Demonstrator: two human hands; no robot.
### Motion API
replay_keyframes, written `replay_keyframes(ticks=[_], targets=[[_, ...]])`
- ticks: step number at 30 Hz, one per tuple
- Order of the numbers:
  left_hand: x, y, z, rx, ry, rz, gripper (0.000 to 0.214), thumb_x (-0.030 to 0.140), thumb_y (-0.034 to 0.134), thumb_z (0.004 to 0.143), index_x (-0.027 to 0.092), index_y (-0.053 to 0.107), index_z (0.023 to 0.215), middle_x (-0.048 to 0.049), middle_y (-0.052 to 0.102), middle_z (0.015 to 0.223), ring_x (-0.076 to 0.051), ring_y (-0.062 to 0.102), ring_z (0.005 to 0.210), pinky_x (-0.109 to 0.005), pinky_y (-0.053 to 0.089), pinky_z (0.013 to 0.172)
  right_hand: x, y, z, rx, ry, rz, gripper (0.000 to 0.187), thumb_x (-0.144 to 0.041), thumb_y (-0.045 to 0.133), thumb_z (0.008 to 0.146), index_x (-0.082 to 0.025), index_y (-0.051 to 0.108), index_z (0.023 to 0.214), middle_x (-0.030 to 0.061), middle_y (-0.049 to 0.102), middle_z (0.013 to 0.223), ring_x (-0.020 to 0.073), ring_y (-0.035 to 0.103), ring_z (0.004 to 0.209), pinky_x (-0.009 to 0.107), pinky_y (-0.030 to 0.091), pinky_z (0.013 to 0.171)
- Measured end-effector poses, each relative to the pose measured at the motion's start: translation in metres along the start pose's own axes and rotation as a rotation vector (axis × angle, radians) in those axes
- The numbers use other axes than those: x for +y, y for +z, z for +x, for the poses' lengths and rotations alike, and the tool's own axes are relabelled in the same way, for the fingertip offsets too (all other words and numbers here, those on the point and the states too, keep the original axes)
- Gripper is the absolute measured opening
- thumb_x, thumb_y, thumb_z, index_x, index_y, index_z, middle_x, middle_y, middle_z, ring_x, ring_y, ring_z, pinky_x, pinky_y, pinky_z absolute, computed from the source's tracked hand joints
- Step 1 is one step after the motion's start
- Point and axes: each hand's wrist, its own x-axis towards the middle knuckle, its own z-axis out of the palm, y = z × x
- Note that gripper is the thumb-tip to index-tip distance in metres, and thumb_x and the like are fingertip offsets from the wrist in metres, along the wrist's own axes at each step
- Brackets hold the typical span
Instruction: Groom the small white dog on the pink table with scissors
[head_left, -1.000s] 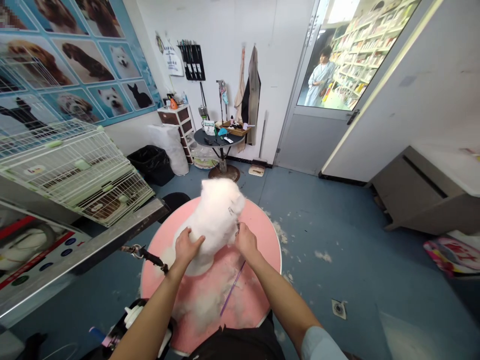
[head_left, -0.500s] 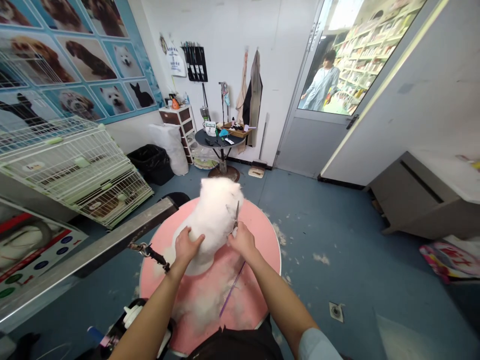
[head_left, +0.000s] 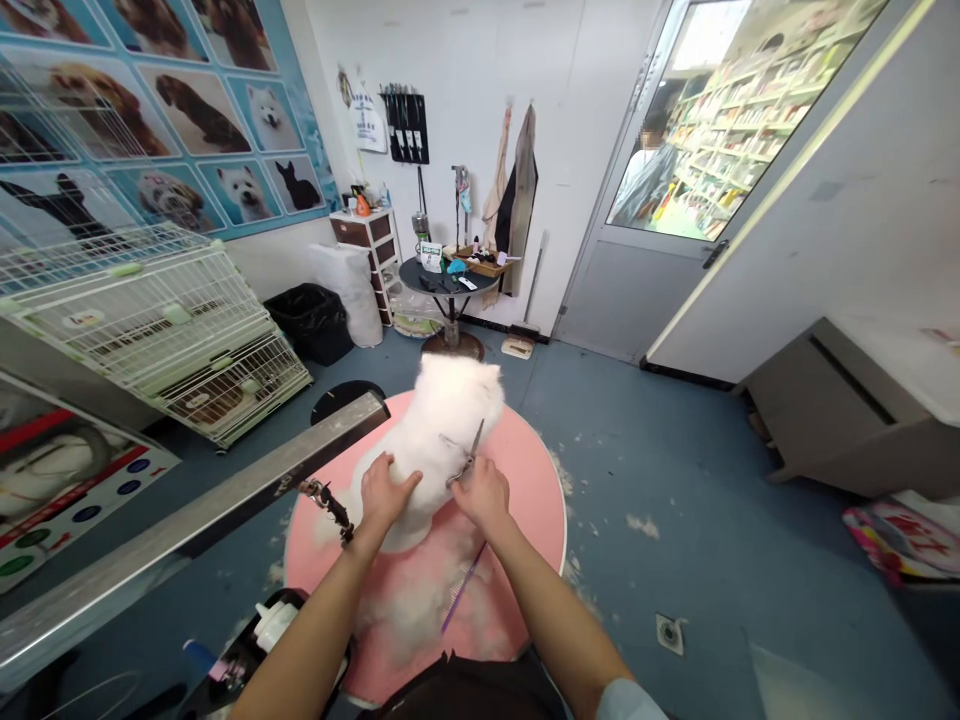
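A fluffy white dog (head_left: 450, 400) sits on a round pink table (head_left: 536, 470), facing away from me. My left hand (head_left: 386, 497) lies on its back, fingers and thumb spread over the fur. Gripped in my right hand (head_left: 484, 492) is a pair of scissors (head_left: 475, 440), blades apart and held against the fur at the dog's right side. A purple comb (head_left: 463, 590) lies on the table below my right hand, among loose clumps of white fur (head_left: 405, 610).
A metal beam (head_left: 247, 500) reaches in from the left above the table edge, with a strap and clip (head_left: 328, 505) hanging near my left forearm. Bottles stand in a dark holder at lower left. Wire cages (head_left: 180, 330) line the left wall. A person (head_left: 645, 180) is behind the door glass.
The scissor blades have spread wider, and my right hand has turned slightly. My left hand stays on the dog's back. The whole view has shifted a little; the person behind the door has moved.
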Motion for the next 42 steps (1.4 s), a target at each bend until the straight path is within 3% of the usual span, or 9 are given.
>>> replay_keyframes(ticks=[5,9,13,18,24,27,31,35,42], targets=[[-0.002,-0.001,-0.005,-0.007,0.000,-0.014,0.065,0.053,0.066,0.077,0.012,0.054,0.126,-0.0186,0.057,0.136,-0.035,0.050,0.132,-0.046,0.035,0.114,-0.001,0.002,-0.009,-0.047,0.100,0.019,0.028,-0.019,0.045,0.090,-0.020,0.050,0.118,0.0114,0.068,0.110,0.0251,0.067,0.092,0.033,0.045,0.074],[-0.003,0.002,-0.005,-0.002,0.009,-0.007,0.065,0.052,0.066,0.078,0.009,0.054,0.126,-0.0201,0.057,0.137,-0.035,0.050,0.132,-0.045,0.035,0.114,-0.006,0.006,-0.010,-0.016,0.052,0.034,0.032,-0.031,0.056,0.086,-0.020,0.052,0.116,0.0121,0.066,0.113,0.0278,0.066,0.097,0.033,0.046,0.077],[-0.004,0.005,-0.004,0.001,0.007,0.013,0.066,0.052,0.066,0.077,0.008,0.055,0.125,-0.0208,0.057,0.136,-0.035,0.050,0.131,-0.046,0.037,0.112,-0.012,0.007,-0.007,-0.057,0.119,0.100,0.032,-0.021,0.046,0.089,-0.020,0.050,0.121,0.0095,0.067,0.110,0.0248,0.067,0.096,0.032,0.046,0.077],[-0.007,0.005,-0.002,0.010,0.009,0.012,0.065,0.051,0.066,0.077,0.008,0.055,0.124,-0.0204,0.059,0.134,-0.035,0.052,0.129,-0.045,0.038,0.112,-0.015,0.005,-0.009,-0.017,0.081,0.163,0.042,-0.036,0.057,0.087,-0.019,0.048,0.125,0.0116,0.064,0.121,0.0272,0.065,0.104,0.034,0.046,0.080],[-0.011,0.006,-0.001,0.022,0.006,0.000,0.065,0.052,0.066,0.077,0.009,0.055,0.125,-0.0199,0.059,0.133,-0.035,0.052,0.129,-0.047,0.038,0.112,-0.023,0.001,-0.008,-0.047,0.123,0.201,0.035,-0.030,0.052,0.089,-0.019,0.049,0.123,0.0114,0.067,0.113,0.0258,0.066,0.101,0.033,0.046,0.079],[-0.013,0.007,-0.001,0.030,0.011,-0.008,0.065,0.052,0.066,0.077,0.009,0.055,0.124,-0.0200,0.059,0.133,-0.035,0.052,0.129,-0.047,0.038,0.112,-0.026,-0.002,-0.005,-0.005,0.070,0.188,0.042,-0.037,0.059,0.086,-0.019,0.050,0.122,0.0130,0.066,0.117,0.0275,0.064,0.105,0.034,0.046,0.081],[-0.014,0.007,-0.001,0.025,0.009,-0.010,0.065,0.053,0.065,0.077,0.010,0.055,0.124,-0.0198,0.059,0.133,-0.035,0.052,0.129,-0.048,0.038,0.112,-0.026,-0.012,0.001,-0.010,0.110,0.192,0.037,-0.021,0.050,0.088,-0.018,0.049,0.125,0.0122,0.068,0.110,0.0260,0.067,0.097,0.034,0.046,0.077],[-0.013,0.007,-0.001,0.019,0.003,-0.006,0.065,0.052,0.065,0.076,0.008,0.056,0.123,-0.0219,0.057,0.136,-0.035,0.051,0.130,-0.046,0.037,0.112,-0.025,-0.029,0.011,0.009,0.056,0.225,0.044,-0.037,0.061,0.084,-0.018,0.050,0.122,0.0137,0.066,0.117,0.0284,0.064,0.105,0.034,0.046,0.080],[-0.013,0.006,0.000,0.002,-0.012,0.011,0.068,0.053,0.064,0.076,0.008,0.055,0.125,-0.0213,0.057,0.136,-0.035,0.051,0.130,-0.046,0.038,0.112,-0.013,-0.038,0.031,-0.006,0.076,0.281,0.040,-0.031,0.060,0.082,-0.019,0.051,0.119,0.0105,0.068,0.107,0.0261,0.065,0.094,0.032,0.045,0.073]])
